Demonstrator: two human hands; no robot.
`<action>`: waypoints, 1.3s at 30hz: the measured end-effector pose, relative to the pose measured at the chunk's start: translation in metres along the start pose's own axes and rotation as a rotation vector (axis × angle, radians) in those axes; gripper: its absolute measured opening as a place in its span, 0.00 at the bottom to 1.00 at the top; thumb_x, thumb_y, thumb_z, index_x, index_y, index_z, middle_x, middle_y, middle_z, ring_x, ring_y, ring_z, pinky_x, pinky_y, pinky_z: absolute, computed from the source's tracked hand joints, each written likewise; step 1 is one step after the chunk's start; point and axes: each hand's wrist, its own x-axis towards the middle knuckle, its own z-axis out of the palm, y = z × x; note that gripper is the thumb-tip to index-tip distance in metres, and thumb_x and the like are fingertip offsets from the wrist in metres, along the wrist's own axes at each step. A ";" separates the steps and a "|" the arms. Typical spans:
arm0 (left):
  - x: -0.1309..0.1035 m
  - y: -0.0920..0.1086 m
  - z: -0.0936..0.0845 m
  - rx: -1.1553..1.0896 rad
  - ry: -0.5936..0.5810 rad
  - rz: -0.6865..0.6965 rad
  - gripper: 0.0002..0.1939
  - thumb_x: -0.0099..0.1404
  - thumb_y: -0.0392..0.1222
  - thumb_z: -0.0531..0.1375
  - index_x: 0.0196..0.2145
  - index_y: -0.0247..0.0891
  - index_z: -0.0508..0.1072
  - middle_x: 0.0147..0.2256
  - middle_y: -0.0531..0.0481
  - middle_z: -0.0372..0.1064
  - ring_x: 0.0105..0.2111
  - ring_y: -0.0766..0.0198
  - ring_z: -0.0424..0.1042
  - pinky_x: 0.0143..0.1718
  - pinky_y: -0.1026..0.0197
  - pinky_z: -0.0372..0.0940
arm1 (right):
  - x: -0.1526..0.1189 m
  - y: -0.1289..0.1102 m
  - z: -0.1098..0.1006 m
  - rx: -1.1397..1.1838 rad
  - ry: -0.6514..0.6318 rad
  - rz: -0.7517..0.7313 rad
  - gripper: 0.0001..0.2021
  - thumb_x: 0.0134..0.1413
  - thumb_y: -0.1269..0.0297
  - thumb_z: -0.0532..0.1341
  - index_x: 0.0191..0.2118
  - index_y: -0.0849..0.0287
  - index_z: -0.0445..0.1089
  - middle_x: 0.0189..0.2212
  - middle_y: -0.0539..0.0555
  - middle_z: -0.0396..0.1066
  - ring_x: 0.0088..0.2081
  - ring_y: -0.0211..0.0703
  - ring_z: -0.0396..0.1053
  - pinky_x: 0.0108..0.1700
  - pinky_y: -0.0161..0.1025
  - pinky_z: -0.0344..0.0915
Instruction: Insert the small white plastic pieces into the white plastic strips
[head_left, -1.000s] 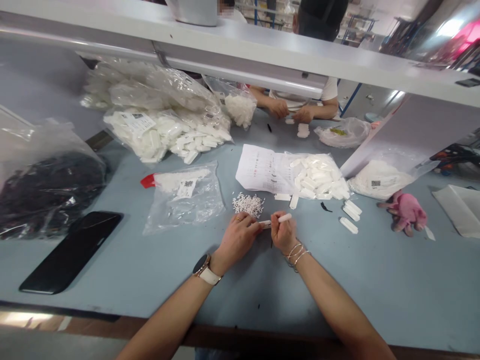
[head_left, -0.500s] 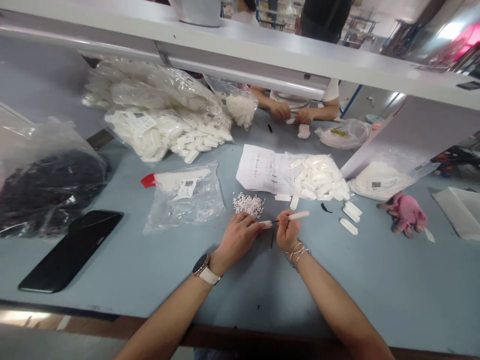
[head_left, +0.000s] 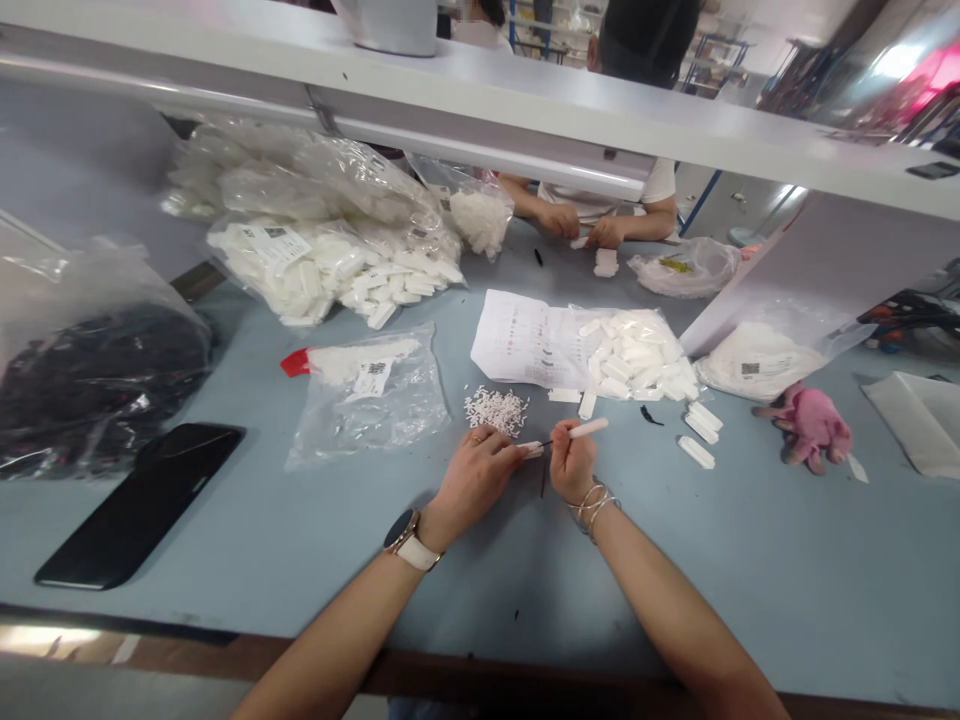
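Between the two hands, one white piece (head_left: 533, 450) sits pinched in the left hand (head_left: 480, 472), its long axis roughly sideways; to its right, the right hand (head_left: 573, 464) grips one pale-handled tool (head_left: 589, 428), thin shaft pointing left at the piece. Three loose blocks (head_left: 697, 452) lie farther right; the tiny pegs (head_left: 495, 410) are too many to count.

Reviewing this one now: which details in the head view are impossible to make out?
All in the head view:
- White piece: mostly covered by the left hand.
- Tool: partly covered by the right hand; its tip is too small to tell.
- Printed sheet: text too small and blurred.
- Container on the shelf: cut off by the top edge.
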 end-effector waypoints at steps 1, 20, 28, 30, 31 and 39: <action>0.000 0.000 0.000 0.000 0.002 0.000 0.11 0.69 0.36 0.51 0.39 0.41 0.74 0.30 0.48 0.69 0.34 0.61 0.62 0.39 0.57 0.60 | 0.000 0.000 0.000 -0.006 0.003 -0.011 0.21 0.66 0.57 0.42 0.27 0.58 0.63 0.17 0.51 0.66 0.19 0.39 0.63 0.23 0.36 0.56; 0.000 0.000 0.000 -0.004 -0.016 0.001 0.11 0.69 0.36 0.51 0.37 0.40 0.74 0.30 0.48 0.69 0.34 0.61 0.63 0.40 0.58 0.60 | 0.002 -0.003 0.004 -0.191 -0.011 -0.156 0.20 0.67 0.61 0.42 0.29 0.60 0.64 0.18 0.53 0.67 0.19 0.39 0.63 0.22 0.36 0.54; 0.000 0.000 0.000 -0.005 0.006 0.001 0.11 0.68 0.37 0.52 0.38 0.41 0.75 0.29 0.49 0.68 0.34 0.61 0.62 0.39 0.58 0.60 | 0.000 -0.003 -0.001 -0.093 0.039 -0.117 0.20 0.66 0.61 0.42 0.27 0.58 0.62 0.18 0.51 0.65 0.20 0.38 0.62 0.23 0.35 0.56; 0.001 0.000 0.000 -0.010 0.018 0.005 0.11 0.68 0.36 0.52 0.38 0.42 0.75 0.29 0.49 0.68 0.34 0.61 0.62 0.39 0.58 0.60 | 0.000 -0.003 -0.001 -0.083 0.041 -0.101 0.20 0.66 0.61 0.42 0.27 0.58 0.62 0.18 0.51 0.65 0.20 0.38 0.62 0.24 0.35 0.56; 0.001 0.000 -0.001 -0.010 0.020 0.007 0.11 0.68 0.36 0.52 0.39 0.42 0.74 0.29 0.49 0.69 0.33 0.61 0.62 0.39 0.58 0.60 | 0.000 -0.003 -0.001 -0.085 0.037 -0.099 0.20 0.66 0.61 0.41 0.27 0.58 0.62 0.18 0.51 0.65 0.19 0.38 0.62 0.24 0.35 0.56; 0.000 0.000 0.000 -0.014 0.004 0.013 0.11 0.68 0.35 0.52 0.39 0.41 0.74 0.30 0.49 0.68 0.34 0.61 0.63 0.40 0.57 0.61 | 0.004 -0.006 -0.001 -0.123 0.021 -0.120 0.20 0.67 0.60 0.41 0.27 0.58 0.62 0.17 0.51 0.66 0.19 0.39 0.63 0.23 0.35 0.55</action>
